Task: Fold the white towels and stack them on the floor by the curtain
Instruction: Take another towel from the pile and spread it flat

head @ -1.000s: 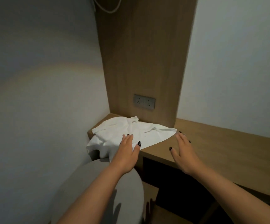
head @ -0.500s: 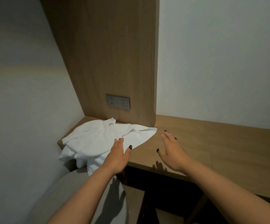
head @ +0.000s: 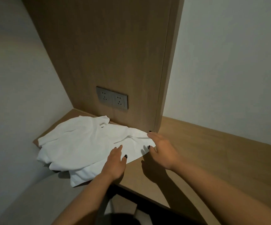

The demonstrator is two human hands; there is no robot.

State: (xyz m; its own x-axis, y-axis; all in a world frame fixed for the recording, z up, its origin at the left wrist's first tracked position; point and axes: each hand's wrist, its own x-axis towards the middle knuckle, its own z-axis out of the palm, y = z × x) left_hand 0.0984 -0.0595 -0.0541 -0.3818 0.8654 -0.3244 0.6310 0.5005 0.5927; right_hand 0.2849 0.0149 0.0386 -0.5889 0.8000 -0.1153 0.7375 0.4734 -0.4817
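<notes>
At the table's (head: 204, 153) left corner, under twin wall sockets (head: 112, 98): left hand (head: 115, 164) flat, fingers straight, palm down on the white towel (head: 89, 143). Right hand (head: 161, 150) at the towel's right tip, fingers spread and nearly straight, touching cloth. Towel crumpled, unfolded, one part drooping over the front edge.

A light wooden bench (head: 212, 153) runs along the wall into a corner, and a crumpled white towel (head: 86, 143) lies at its left end, one part hanging over the front edge.
</notes>
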